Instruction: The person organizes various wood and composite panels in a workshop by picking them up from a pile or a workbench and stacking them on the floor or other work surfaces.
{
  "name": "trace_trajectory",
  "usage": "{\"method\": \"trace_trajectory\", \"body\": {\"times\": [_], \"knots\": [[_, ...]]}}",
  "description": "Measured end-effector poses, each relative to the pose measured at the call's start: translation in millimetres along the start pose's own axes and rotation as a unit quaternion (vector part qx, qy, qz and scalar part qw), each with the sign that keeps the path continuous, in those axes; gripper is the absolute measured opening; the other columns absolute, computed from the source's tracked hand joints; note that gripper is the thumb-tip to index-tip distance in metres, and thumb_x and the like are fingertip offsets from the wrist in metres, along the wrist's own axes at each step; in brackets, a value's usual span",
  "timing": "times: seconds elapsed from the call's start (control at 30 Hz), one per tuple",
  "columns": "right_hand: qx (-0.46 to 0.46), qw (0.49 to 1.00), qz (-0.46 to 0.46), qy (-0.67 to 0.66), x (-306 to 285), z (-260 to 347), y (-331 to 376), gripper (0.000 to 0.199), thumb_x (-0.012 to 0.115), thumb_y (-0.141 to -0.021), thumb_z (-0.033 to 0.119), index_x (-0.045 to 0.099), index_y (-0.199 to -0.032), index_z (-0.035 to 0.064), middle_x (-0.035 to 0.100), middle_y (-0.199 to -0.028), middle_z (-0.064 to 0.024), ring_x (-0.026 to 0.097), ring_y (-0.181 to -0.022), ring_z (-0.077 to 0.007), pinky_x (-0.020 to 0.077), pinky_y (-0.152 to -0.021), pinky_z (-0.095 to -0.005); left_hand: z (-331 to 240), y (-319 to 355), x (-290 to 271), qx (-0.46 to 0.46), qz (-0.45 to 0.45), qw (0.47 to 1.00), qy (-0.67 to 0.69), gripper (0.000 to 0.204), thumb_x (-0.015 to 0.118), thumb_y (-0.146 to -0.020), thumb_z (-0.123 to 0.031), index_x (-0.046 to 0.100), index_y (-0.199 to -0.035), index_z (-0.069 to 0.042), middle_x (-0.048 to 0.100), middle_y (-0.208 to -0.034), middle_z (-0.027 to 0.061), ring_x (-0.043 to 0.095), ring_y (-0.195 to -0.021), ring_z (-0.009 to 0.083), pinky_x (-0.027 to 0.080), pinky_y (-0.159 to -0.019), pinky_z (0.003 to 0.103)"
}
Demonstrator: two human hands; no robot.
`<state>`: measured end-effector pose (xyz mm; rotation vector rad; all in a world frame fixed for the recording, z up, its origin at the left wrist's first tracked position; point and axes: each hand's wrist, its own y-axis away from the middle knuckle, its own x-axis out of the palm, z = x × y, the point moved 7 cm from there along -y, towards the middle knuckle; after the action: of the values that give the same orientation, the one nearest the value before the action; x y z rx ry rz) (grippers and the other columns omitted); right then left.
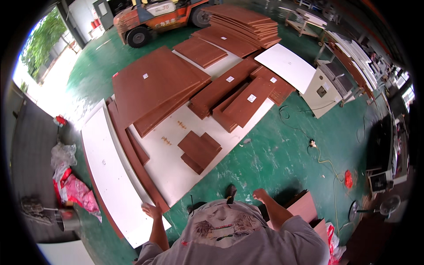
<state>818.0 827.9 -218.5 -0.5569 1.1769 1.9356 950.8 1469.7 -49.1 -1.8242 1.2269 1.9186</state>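
Note:
My left hand (152,210) rests at the near right edge of a long white panel (106,161), its fingers laid out on the surface. Brown boards (160,197) show along that panel's side. Away from the boards, my right hand (261,195) hangs over the green floor with its fingers curled in and nothing visible in them. In front of me, several small brown boards (199,151) lie stacked on a large white sheet (172,176). Two small groups of tan fittings (166,141) lie beside them.
Large brown panels (154,84) and long brown boards (247,104) cover the sheet's far part. An orange forklift (161,20) stands behind. Cables (329,161) cross the floor at right, near a fan (389,205). Plastic bags (77,190) lie at left; pinkish-brown boards (302,207) are by my right arm.

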Motion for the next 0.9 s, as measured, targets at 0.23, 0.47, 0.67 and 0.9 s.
{"method": "trace_trajectory", "body": {"times": [0.23, 0.47, 0.67, 0.9], "knots": [[0.137, 0.900, -0.065, -0.408, -134, 27, -52, 0.022, 0.055, -0.091, 0.017, 0.063, -0.098, -0.0023, 0.068, -0.089, -0.0104, 0.066, -0.080, -0.0192, 0.0520, -0.069, -0.0309, -115, -37, -53, 0.211, -0.074, 0.962, 0.155, 0.076, 0.065, -0.086, -0.035, 0.030, -0.143, 0.000, 0.034, -0.146, 0.0223, 0.032, -0.135, 0.0386, 0.027, -0.112, 0.044], [0.053, 0.902, -0.085, -0.421, -281, 140, -154, 0.041, 0.063, -0.089, 0.022, 0.056, -0.123, -0.0014, 0.068, -0.104, -0.0113, 0.064, -0.097, -0.0174, 0.0480, -0.088, -0.0283, -232, -231, -135, 0.196, -0.142, 0.958, 0.153, 0.072, 0.058, -0.091, -0.040, 0.029, -0.145, -0.003, 0.039, -0.143, 0.0229, 0.038, -0.132, 0.0372, 0.033, -0.109, 0.044], [0.020, 0.959, -0.203, -0.197, -448, 212, -281, 0.053, 0.071, -0.084, 0.024, 0.053, -0.125, -0.0048, 0.057, -0.126, -0.0184, 0.053, -0.119, -0.0258, 0.0400, -0.103, -0.0363, -348, -390, -162, 0.147, -0.168, 0.967, 0.120, 0.078, 0.058, -0.087, -0.053, 0.032, -0.142, -0.004, 0.041, -0.142, 0.0230, 0.037, -0.133, 0.0372, 0.032, -0.109, 0.046], [-0.085, 0.961, -0.262, -0.003, -576, 290, -514, 0.076, 0.066, -0.085, 0.045, 0.042, -0.134, -0.0071, 0.040, -0.141, -0.0264, 0.037, -0.133, -0.0380, 0.0314, -0.110, -0.0420, -324, -509, -152, 0.013, -0.035, 0.995, 0.093, 0.101, 0.061, -0.074, -0.072, 0.036, -0.134, 0.004, 0.061, -0.119, 0.0243, 0.060, -0.111, 0.0368, 0.049, -0.090, 0.047]]}}
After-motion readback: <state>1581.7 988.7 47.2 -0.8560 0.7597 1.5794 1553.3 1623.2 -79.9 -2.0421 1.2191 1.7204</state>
